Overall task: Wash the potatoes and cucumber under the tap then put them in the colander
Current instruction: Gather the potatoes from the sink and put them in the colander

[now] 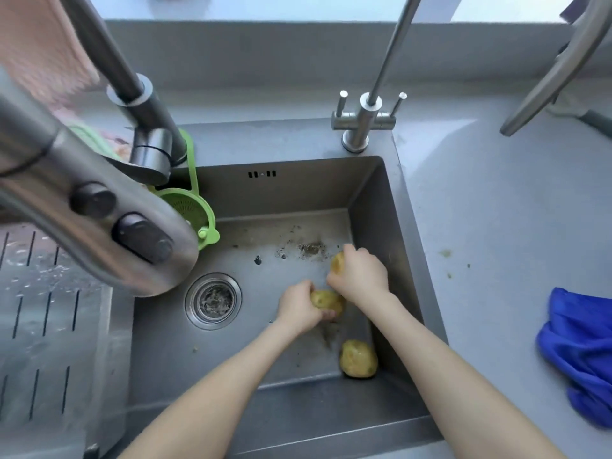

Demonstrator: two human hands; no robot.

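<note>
1. Head view, hands: the left hand (296, 309) is curled round a potato (326, 301) low in the sink (298, 190). The right hand (359, 273) is closed over a second potato (338, 262) at 1 o'clock of the first. The two hands almost touch.
2. Surface: a grey steel sink is set in a pale grey countertop (496, 210). Dirt specks (311, 250) are scattered on the sink floor at 12 o'clock of the hands. The drain (213, 301) is seen at 9 o'clock of the left hand.
3. Surroundings: a large tap head (99, 226) is seen close and blurred at 10 o'clock. A slim tap (364, 120) is mounted on the 12 o'clock rim. A green basket (192, 210) is hung in the sink's 10 o'clock corner. A blue cloth (579, 352) is left on the countertop at 3 o'clock.
4. Potatoes: the skins are yellow-brown and lumpy. A third potato (358, 358) is lying free on the sink floor at 5 o'clock, near the right wall.
</note>
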